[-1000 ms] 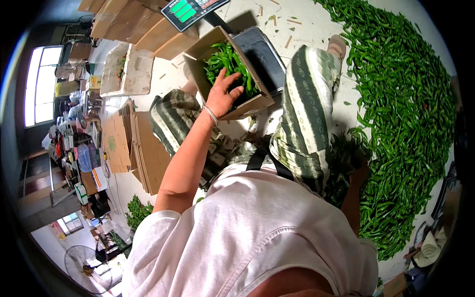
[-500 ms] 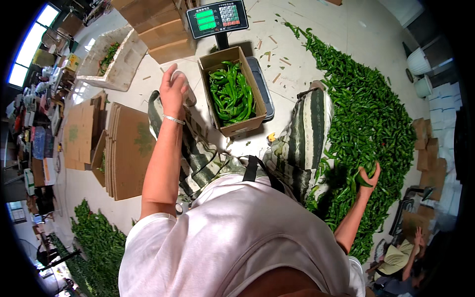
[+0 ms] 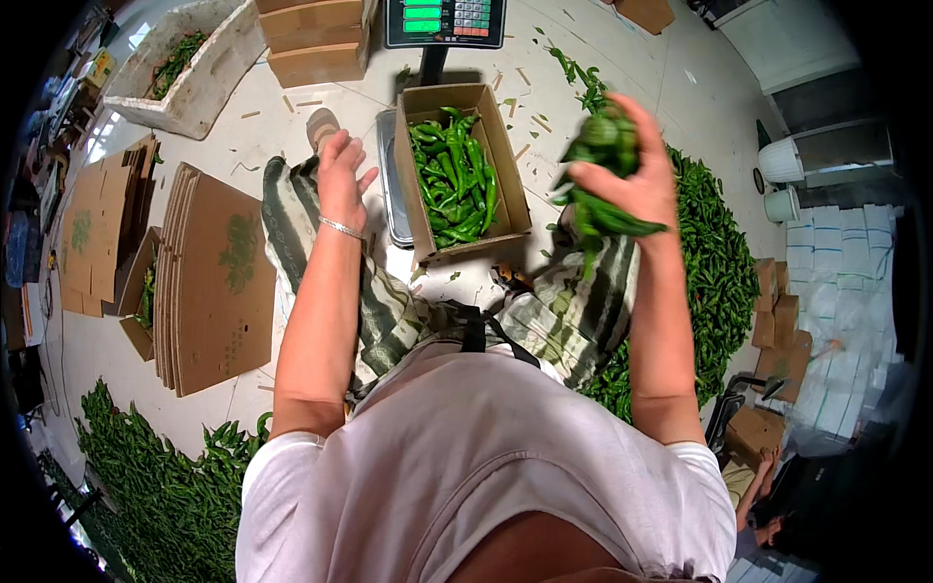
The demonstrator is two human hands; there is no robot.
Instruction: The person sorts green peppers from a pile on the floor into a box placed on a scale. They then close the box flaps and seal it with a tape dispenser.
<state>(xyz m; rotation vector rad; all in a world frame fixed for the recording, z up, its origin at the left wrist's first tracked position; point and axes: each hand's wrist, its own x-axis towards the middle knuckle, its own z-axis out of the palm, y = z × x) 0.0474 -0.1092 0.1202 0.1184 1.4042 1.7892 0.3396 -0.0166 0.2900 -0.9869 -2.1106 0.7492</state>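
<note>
My right hand (image 3: 637, 180) grips a bunch of green chili peppers (image 3: 603, 141), raised over my right knee and to the right of the box; motion blurs it a little. Several long peppers poke out below the fingers. My left hand (image 3: 343, 180) is held up left of the box, fingers apart, with nothing in it. Between the two hands stands an open cardboard box (image 3: 515, 189), partly filled with green peppers (image 3: 452, 180). The box rests on a platform scale (image 3: 394, 209), whose display (image 3: 445, 21) is lit green at the far side.
A large heap of green peppers (image 3: 714, 262) spreads over the floor at right, another pile (image 3: 165, 486) at lower left. Flattened cartons (image 3: 219, 282) lean at left. A white foam crate (image 3: 199, 92) and stacked boxes (image 3: 316, 58) stand beyond. Another person's arm (image 3: 763, 481) shows at lower right.
My right hand has lifted a bunch of peppers from the right heap and carried it up and left toward the box. My left hand stays raised, still with nothing in it.
</note>
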